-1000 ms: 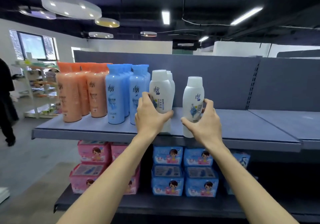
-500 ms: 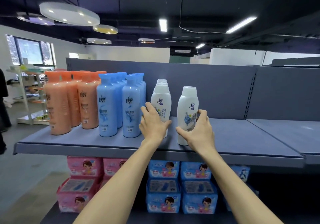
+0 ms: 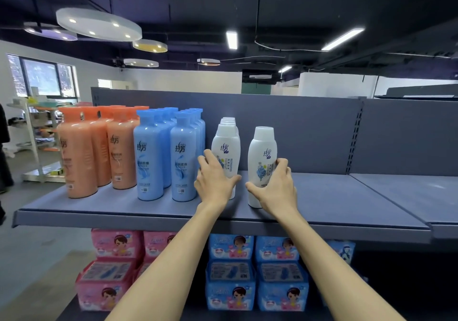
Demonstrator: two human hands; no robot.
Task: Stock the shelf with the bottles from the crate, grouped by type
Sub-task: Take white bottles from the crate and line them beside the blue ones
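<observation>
Both forearms are extended to the grey shelf [image 3: 334,196]. Left hand [image 3: 215,184] is wrapped around the front white bottle [image 3: 226,152] of a row running to the far side, thumb on its right side. Right hand [image 3: 273,188] is gripped around a lone white bottle [image 3: 262,157] just right of that row, fingers curled on its right side. Both bottles are stood upright near the shelf's front edge. Left of them, blue bottles [image 3: 148,154] are lined in two rows, then orange bottles [image 3: 79,157] at far left. Pink packs [image 3: 111,266] and blue packs [image 3: 255,271] are stacked on the lower shelf.
</observation>
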